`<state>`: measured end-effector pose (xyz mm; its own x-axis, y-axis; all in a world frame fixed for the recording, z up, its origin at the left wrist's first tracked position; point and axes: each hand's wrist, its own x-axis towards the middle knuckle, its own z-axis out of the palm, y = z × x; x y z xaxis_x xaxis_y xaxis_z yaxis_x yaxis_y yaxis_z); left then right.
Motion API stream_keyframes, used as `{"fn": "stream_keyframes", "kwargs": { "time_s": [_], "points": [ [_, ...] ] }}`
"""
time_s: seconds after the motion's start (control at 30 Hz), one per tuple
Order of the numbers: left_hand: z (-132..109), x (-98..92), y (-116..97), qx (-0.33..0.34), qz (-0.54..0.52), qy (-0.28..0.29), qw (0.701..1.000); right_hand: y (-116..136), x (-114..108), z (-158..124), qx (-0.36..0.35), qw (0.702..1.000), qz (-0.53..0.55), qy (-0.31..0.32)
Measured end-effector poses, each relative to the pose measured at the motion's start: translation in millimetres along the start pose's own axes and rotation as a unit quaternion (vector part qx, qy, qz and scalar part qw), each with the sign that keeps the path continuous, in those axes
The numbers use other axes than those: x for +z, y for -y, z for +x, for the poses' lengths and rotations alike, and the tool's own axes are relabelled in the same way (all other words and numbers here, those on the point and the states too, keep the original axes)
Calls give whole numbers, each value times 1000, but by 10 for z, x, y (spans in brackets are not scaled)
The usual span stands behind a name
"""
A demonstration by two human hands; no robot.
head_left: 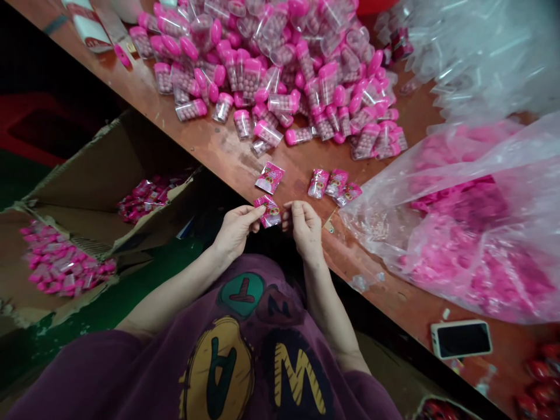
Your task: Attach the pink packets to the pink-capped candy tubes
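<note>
My left hand (236,232) is closed, with thumb and fingers pinching a small pink printed packet (271,213) at the table's front edge. Just right of that packet is my right hand (306,226), its fingers curled together. Whatever it may hold is hidden or too small to make out. A second pink packet (269,177) lies flat on the table beyond the held one. To the right rest three more pink packets (336,184), side by side and partly overlapping.
Clear bottles with pink caps and small balls (251,79) are heaped at the back of the table (210,151). Plastic bags (472,233) of pink pieces cover the right side, near a phone (462,339). Cardboard boxes (105,192) holding pink items stand low at left.
</note>
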<state>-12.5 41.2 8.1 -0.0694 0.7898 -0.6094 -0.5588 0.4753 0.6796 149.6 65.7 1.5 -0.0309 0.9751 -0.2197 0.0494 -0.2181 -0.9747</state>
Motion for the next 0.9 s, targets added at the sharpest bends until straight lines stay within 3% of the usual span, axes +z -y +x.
{"fn": "stream_keyframes", "kwargs": {
  "time_s": [0.13,0.23,0.37,0.5,0.67,0.8,0.9],
  "points": [
    [-9,8,-6,-5,-6,5,1000,184,-39,381,-111,988,-102,-22],
    [-33,20,-5,-8,-10,12,1000,306,-9,769,-222,949,-222,-28],
    [-59,-19,-27,-1,-19,4,1000,382,84,1261,-287,911,-294,-33],
    [-63,-94,-53,9,-30,-18,999,403,267,1562,-311,873,-375,-19],
    [-85,-104,-85,11,-36,-17,999,415,555,1708,-258,821,-509,5],
    [-105,-88,-89,13,-38,-15,999,400,641,1765,-256,821,-510,7],
    [-92,-103,-94,18,-45,-12,999,406,583,1713,-267,842,-468,20]
  ]
}}
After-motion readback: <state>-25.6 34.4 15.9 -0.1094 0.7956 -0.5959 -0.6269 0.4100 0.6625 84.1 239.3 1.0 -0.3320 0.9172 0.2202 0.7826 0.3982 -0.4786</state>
